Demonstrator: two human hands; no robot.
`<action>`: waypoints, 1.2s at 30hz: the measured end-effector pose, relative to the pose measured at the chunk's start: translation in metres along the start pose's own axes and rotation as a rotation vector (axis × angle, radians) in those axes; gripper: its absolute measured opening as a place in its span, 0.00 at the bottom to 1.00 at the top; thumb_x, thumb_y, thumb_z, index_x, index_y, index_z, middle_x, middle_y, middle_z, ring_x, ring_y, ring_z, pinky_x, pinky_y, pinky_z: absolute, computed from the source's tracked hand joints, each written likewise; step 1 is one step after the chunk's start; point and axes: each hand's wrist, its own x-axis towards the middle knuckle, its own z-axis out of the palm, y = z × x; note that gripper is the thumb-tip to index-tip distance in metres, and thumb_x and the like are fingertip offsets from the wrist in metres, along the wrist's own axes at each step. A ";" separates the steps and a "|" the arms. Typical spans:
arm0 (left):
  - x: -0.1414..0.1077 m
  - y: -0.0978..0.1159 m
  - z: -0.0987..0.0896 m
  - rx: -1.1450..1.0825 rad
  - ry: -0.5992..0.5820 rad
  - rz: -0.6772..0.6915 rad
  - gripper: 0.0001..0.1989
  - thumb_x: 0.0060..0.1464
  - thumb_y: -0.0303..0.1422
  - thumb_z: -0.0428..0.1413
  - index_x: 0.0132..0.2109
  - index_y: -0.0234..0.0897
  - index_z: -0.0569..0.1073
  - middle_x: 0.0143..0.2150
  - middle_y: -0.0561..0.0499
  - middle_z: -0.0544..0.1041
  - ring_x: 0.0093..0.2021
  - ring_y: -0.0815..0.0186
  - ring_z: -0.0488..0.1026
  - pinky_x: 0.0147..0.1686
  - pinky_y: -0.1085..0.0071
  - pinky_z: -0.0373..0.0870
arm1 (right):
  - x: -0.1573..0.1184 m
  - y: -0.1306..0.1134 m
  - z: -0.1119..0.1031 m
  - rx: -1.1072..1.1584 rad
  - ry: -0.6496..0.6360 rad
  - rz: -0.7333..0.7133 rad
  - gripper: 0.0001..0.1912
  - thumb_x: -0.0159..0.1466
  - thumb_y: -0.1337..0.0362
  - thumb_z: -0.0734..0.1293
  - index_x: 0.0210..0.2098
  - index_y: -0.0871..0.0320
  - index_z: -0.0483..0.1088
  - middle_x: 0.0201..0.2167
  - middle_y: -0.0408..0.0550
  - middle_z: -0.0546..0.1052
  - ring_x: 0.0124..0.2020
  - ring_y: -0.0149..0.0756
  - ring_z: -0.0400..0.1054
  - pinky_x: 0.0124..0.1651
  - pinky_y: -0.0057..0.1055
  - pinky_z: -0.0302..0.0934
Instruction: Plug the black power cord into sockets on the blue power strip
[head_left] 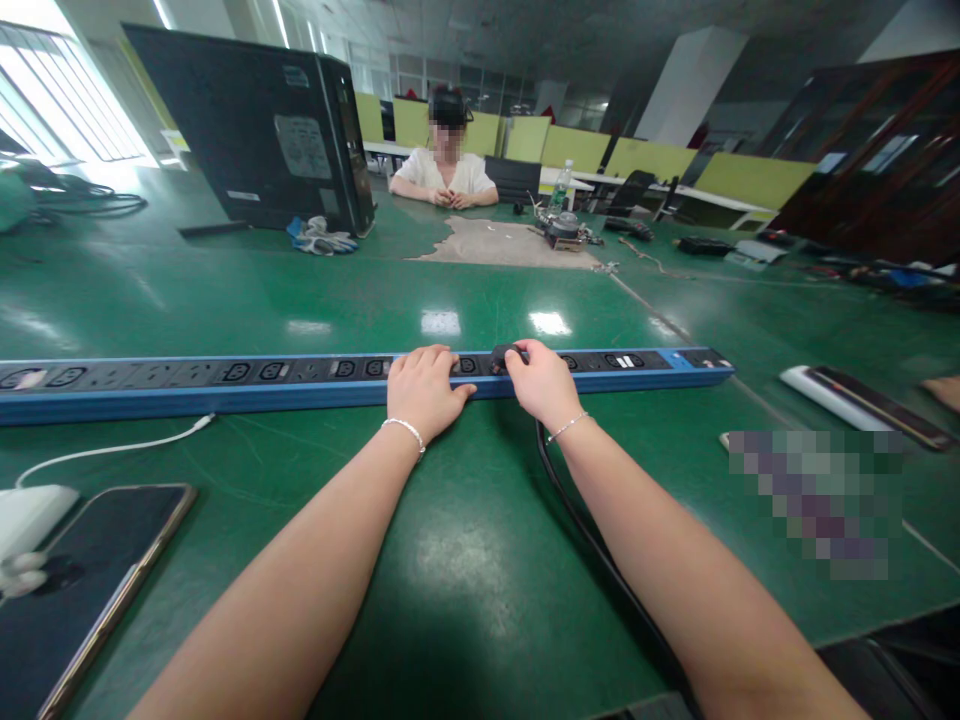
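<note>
A long blue power strip [322,370] with a row of black sockets lies across the green table. My left hand [425,392] is wrapped over its middle, fingers on top and thumb along the front side. Just to the right, my right hand [544,380] grips a black plug [508,357] at the strip's socket face. How deep the plug sits in a socket is hidden by the fingers. Its black cable [574,500] runs from under my right hand down along my right forearm towards the table's near edge.
A phone [97,590] and a white charging cable [112,455] are at near left. At right are a white-and-dark oblong object [862,400] and a blurred-out item [817,500]. A black computer case [255,130], gloves [322,236], a bottle [561,188] and a seated person [445,165] are beyond.
</note>
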 end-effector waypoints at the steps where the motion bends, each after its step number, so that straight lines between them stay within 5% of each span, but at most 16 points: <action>1: 0.000 0.000 0.000 0.000 -0.001 0.001 0.20 0.49 0.45 0.56 0.47 0.42 0.70 0.55 0.48 0.71 0.55 0.57 0.64 0.54 0.59 0.56 | 0.001 -0.003 0.000 -0.024 -0.007 0.007 0.20 0.63 0.57 0.55 0.48 0.57 0.69 0.44 0.53 0.77 0.46 0.41 0.70 0.48 0.33 0.61; 10: 0.001 0.000 -0.001 -0.010 -0.026 -0.007 0.20 0.50 0.45 0.55 0.48 0.41 0.70 0.55 0.47 0.71 0.55 0.55 0.64 0.54 0.58 0.55 | 0.014 -0.033 -0.001 -0.201 -0.121 0.008 0.20 0.63 0.60 0.54 0.48 0.65 0.67 0.41 0.61 0.76 0.45 0.45 0.72 0.47 0.36 0.62; 18: 0.001 -0.001 0.000 -0.020 -0.020 -0.003 0.21 0.49 0.45 0.55 0.48 0.41 0.70 0.55 0.47 0.71 0.55 0.55 0.64 0.54 0.58 0.56 | 0.029 -0.022 -0.008 -0.273 -0.286 -0.072 0.18 0.62 0.62 0.56 0.41 0.64 0.74 0.33 0.59 0.78 0.41 0.44 0.74 0.44 0.31 0.63; 36: 0.000 -0.001 0.001 0.004 0.017 0.011 0.20 0.49 0.46 0.56 0.47 0.41 0.70 0.54 0.48 0.72 0.54 0.57 0.65 0.53 0.59 0.57 | 0.020 -0.019 -0.004 -0.228 -0.224 0.007 0.21 0.64 0.62 0.52 0.45 0.65 0.69 0.36 0.62 0.77 0.38 0.44 0.74 0.42 0.34 0.63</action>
